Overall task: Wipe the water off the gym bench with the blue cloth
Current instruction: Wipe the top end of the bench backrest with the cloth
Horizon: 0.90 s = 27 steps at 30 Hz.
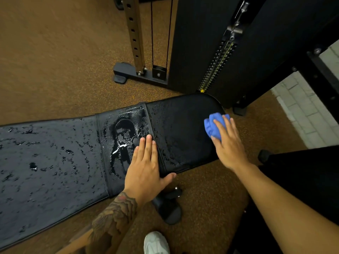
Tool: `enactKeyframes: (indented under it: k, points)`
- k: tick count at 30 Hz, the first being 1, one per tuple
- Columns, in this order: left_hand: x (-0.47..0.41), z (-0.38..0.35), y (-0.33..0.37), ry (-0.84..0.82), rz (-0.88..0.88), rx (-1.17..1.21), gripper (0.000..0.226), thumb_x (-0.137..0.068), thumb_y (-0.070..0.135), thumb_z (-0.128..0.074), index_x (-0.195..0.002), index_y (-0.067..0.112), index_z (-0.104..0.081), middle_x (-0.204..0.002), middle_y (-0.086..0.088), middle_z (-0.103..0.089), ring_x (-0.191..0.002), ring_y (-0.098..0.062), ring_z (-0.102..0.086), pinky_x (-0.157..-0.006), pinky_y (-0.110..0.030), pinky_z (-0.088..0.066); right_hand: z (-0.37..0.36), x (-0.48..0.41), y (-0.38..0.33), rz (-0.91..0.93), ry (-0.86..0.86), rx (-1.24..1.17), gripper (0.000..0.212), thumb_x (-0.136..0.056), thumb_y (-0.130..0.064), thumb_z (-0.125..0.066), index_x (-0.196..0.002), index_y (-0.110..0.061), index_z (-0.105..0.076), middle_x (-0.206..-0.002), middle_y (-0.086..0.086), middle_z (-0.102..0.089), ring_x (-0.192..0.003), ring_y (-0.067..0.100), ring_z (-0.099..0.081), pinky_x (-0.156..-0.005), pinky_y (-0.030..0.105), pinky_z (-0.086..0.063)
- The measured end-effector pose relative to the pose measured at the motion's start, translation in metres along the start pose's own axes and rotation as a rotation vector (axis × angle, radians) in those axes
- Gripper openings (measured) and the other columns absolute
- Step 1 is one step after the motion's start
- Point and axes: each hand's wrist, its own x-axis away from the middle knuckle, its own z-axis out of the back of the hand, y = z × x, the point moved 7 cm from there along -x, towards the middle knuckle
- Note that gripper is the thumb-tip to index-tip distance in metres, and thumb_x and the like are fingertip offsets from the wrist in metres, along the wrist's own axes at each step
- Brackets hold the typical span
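A black padded gym bench (pixel 55 162) runs from the left edge to the middle right, and water drops and puddles cover its long pad and the logo panel (pixel 124 136). My right hand (pixel 227 143) presses a bunched blue cloth (pixel 213 125) onto the right end of the seat pad (pixel 183 129), fingers spread over the cloth. My left hand (pixel 145 167) lies flat with straight fingers on the seam between the logo panel and the seat pad, thumb over the near edge.
A cable machine with a black weight stack (pixel 218 65) and a holed steel upright (pixel 134 35) stands just behind the bench. The bench foot (pixel 168 209) and a white shoe (pixel 156 242) are below my hands. Brown speckled rubber floor surrounds everything.
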Motion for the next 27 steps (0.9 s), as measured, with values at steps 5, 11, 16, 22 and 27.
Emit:
enactKeyframes:
  k: [5, 11, 16, 22, 27]
  points:
    - [0.000, 0.001, 0.001, -0.005, -0.002, 0.003, 0.112, -0.077, 0.082, -0.026, -0.149, -0.001, -0.008, -0.159, -0.018, 0.002, -0.146, -0.030, 0.008, -0.117, -0.042, -0.001, -0.020, -0.024, -0.054, 0.050, 0.021, 0.098, 0.060, -0.096, -0.035, -0.049, -0.150, -0.023, -0.026, -0.159, 0.012, -0.014, -0.146, 0.036, -0.005, -0.117, 0.050, -0.010]
    - [-0.001, -0.001, 0.001, -0.006, -0.001, 0.008, 0.113, -0.075, 0.082, -0.028, -0.149, -0.002, -0.013, -0.159, -0.018, -0.002, -0.146, -0.030, 0.004, -0.118, -0.042, -0.005, -0.038, 0.051, -0.087, 0.425, -0.160, 0.073, 0.060, -0.096, -0.032, -0.043, -0.151, -0.027, -0.021, -0.161, 0.001, -0.005, -0.148, 0.022, 0.007, -0.119, 0.038, 0.001]
    - [0.001, 0.003, 0.000, -0.010, -0.006, 0.019, 0.113, -0.075, 0.083, -0.023, -0.150, -0.001, -0.005, -0.159, -0.017, 0.007, -0.146, -0.029, 0.011, -0.116, -0.039, 0.003, -0.015, 0.062, -0.033, 0.350, -0.203, 0.098, 0.067, -0.095, -0.027, -0.050, -0.150, -0.034, -0.012, -0.160, -0.008, 0.003, -0.147, 0.016, 0.010, -0.119, 0.043, -0.009]
    - [0.002, 0.005, 0.001, -0.025, 0.000, 0.009, 0.112, -0.079, 0.083, -0.024, -0.149, 0.001, 0.008, -0.157, -0.016, 0.017, -0.144, -0.029, 0.018, -0.118, -0.040, 0.004, -0.008, -0.004, -0.040, 0.113, -0.031, 0.142, 0.060, -0.095, -0.030, -0.051, -0.149, -0.020, -0.028, -0.159, 0.010, -0.015, -0.146, 0.034, -0.006, -0.115, 0.053, -0.019]
    - [0.000, 0.001, 0.001, -0.007, -0.012, 0.015, 0.114, -0.075, 0.083, -0.026, -0.148, 0.000, 0.000, -0.158, -0.019, 0.004, -0.146, -0.032, 0.008, -0.119, -0.043, -0.005, -0.044, 0.016, -0.124, 0.395, -0.087, 0.107, 0.062, -0.093, -0.027, -0.054, -0.149, -0.018, -0.029, -0.159, 0.011, -0.016, -0.146, 0.035, -0.005, -0.117, 0.052, -0.012]
